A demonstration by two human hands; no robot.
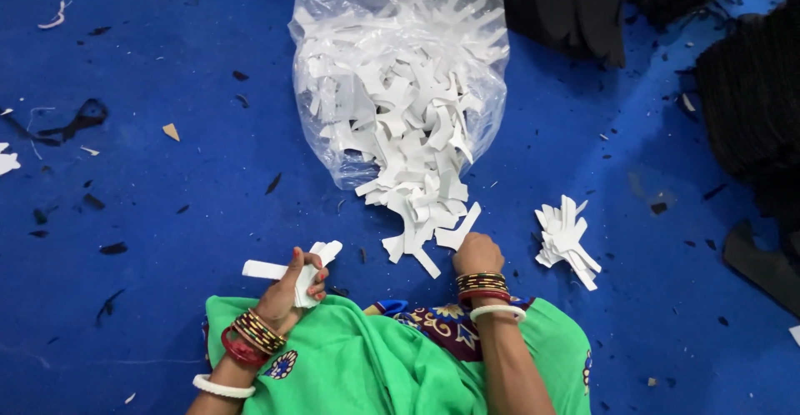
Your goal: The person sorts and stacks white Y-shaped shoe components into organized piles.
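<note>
White cutouts [287, 272] clasped in left hand [287, 292]; right hand [477, 253] closed on spilled piece [459, 233], plastic bag [400, 73] ahead.

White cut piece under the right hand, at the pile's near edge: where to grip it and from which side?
Grip the free end of the long white cut piece, which juts out at an angle from the heap of white cut shapes spilling from the clear plastic bag. Come from the near right, where the right hand sits: that end lies clear on the blue floor; the far side is overlapped.
</note>
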